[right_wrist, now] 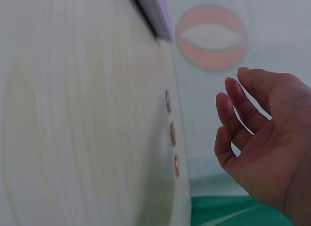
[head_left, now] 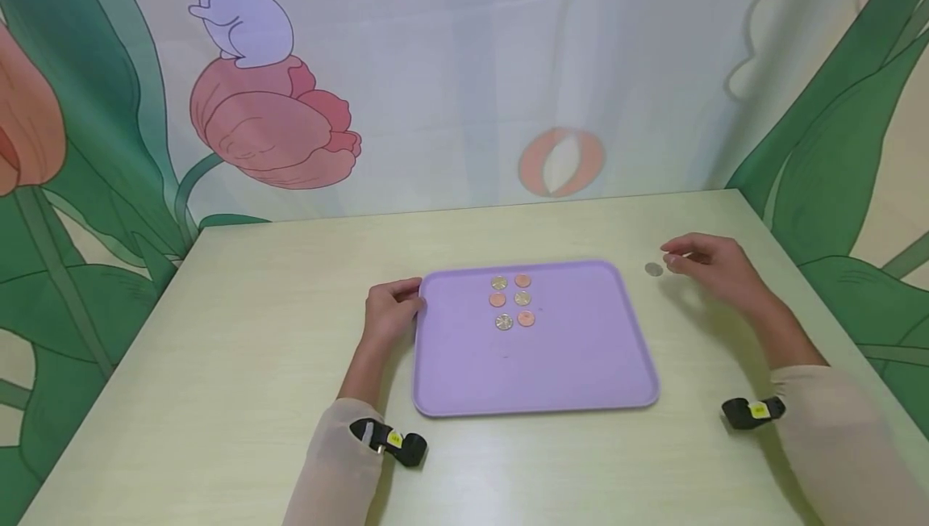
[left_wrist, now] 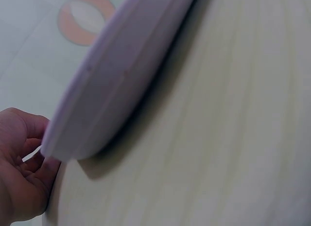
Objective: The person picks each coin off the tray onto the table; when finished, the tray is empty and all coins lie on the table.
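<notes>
Pale table (head_left: 239,365), printed white animal (head_left: 250,24) on pink flower (head_left: 264,127), green leaves (head_left: 835,171), orange tulip (head_left: 25,110)

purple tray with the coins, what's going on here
A person is working with coins. Their left hand holds the left edge of the purple tray, near its far corner. Six coins lie on the tray in three rows of two. The right hand, with nothing visible in it, hovers over the table to the right of the tray, and the right wrist view shows three more coins lying on the table there.
</notes>
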`<state>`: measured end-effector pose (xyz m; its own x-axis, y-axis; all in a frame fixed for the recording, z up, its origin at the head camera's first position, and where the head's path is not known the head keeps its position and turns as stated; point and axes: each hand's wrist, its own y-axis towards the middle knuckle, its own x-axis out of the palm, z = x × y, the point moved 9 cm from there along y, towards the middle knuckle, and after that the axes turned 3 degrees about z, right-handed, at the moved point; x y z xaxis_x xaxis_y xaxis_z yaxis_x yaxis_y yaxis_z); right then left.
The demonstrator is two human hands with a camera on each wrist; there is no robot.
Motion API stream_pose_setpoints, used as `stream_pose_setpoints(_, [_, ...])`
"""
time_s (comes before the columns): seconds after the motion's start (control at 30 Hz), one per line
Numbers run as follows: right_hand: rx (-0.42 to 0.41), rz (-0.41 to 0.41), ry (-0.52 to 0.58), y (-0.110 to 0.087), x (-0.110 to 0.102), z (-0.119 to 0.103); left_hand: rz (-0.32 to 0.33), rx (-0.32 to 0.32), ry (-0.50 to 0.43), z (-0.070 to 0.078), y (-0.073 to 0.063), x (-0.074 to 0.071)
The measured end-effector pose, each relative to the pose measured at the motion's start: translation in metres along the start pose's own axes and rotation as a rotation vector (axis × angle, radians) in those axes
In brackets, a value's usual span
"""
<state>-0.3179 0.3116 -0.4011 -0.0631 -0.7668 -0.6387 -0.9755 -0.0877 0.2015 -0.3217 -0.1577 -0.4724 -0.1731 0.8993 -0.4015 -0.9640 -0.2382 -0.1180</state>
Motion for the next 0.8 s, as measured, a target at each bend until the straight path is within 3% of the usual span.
stream_pose_setpoints(0.23, [-0.058, -0.071, -0.017, 0.0, 0.029, -0.041, -0.01, -0.009, -0.016, 0.001, -0.002, 0.0])
stream_pose_setpoints(0.43, [-0.057, -0.131, -0.053, -0.001, 0.05, -0.067, -0.004, -0.012, -0.012, 0.001, -0.002, 0.0])
stream_pose_setpoints(0.8, [-0.112, -0.204, 0.037, 0.002, 0.089, -0.102, 0.0, -0.019, -0.009, 0.0, -0.002, 0.001])
